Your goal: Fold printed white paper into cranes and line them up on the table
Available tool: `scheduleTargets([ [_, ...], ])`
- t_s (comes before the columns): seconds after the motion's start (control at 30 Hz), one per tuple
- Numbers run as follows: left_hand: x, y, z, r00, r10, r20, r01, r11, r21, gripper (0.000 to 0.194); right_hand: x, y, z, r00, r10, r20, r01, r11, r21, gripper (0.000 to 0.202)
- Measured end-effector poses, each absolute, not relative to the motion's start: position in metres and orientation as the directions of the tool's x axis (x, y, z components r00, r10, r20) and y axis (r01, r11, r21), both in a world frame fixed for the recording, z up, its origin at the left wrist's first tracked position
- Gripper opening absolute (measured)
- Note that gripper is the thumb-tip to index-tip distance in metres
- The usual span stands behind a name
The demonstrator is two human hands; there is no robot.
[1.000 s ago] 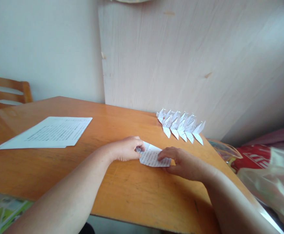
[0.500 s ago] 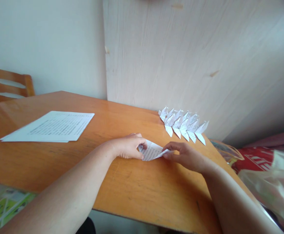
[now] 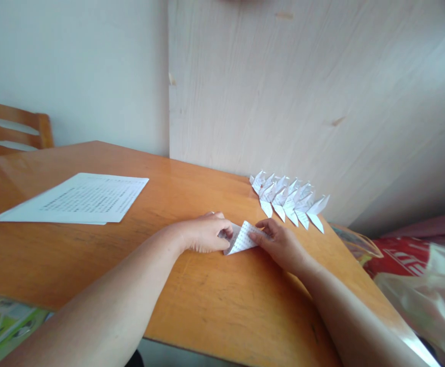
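A small sheet of printed paper (image 3: 244, 239) lies on the wooden table between my hands, its right part folded over into a slanted flap. My left hand (image 3: 211, 233) grips the paper's left side, fingers curled and thumb low near the edge. On the right, my right hand (image 3: 278, 239) pinches the folded flap between thumb and fingers. Beyond my right hand stand several folded paper pieces (image 3: 289, 199) with pointed tips, nested close together in rows.
A stack of printed sheets (image 3: 81, 199) lies on the left of the table (image 3: 192, 306). A wooden chair (image 3: 14, 130) stands behind at the far left. Pale boards rise behind the table. Red and clear plastic bags (image 3: 401, 255) lie past the right edge.
The right side of the paper has been lifted and folded over to the left, now forming a slanted flap. My right hand has moved slightly left with it; my left hand stays at the left side.
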State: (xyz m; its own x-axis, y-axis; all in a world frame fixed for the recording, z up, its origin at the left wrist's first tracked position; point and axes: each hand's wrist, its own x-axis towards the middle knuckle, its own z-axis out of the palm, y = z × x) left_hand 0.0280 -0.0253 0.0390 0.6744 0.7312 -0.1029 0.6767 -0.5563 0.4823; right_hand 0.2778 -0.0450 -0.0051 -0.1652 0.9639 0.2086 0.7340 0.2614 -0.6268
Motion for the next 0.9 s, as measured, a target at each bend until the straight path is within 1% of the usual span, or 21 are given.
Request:
scheduleTargets([
  [0.17, 0.0295, -0.0262, 0.0383, 0.645, 0.76, -0.079, 0.687, -0.533, 0.494, 0.037, 0.2751, -0.0464, -0.0058, -0.15, 0.961, 0.231, 0.778, 0.259, -0.573, 0.032],
  [0.33, 0.0304, -0.0276, 0.0332, 0.619, 0.785, -0.029, 0.696, -0.532, 0.482, 0.032, 0.2724, -0.0474, -0.0042, -0.17, 0.947, 0.271, 0.826, 0.287, -0.486, 0.03],
  [0.5, 0.0314, -0.0296, 0.0322, 0.61, 0.792, -0.022, 0.712, -0.535, 0.456, 0.028, 0.2717, -0.0469, -0.0042, -0.182, 0.943, 0.278, 0.867, 0.288, -0.408, 0.028],
  [0.67, 0.0326, -0.0315, 0.0333, 0.594, 0.804, -0.023, 0.728, -0.525, 0.441, 0.027, 0.2702, -0.0467, -0.004, -0.192, 0.946, 0.262, 0.884, 0.283, -0.372, 0.025],
  [0.9, 0.0323, -0.0317, 0.0338, 0.605, 0.796, -0.023, 0.728, -0.541, 0.42, 0.03, 0.2677, -0.0484, -0.0011, -0.196, 0.951, 0.239, 0.895, 0.273, -0.353, 0.019],
])
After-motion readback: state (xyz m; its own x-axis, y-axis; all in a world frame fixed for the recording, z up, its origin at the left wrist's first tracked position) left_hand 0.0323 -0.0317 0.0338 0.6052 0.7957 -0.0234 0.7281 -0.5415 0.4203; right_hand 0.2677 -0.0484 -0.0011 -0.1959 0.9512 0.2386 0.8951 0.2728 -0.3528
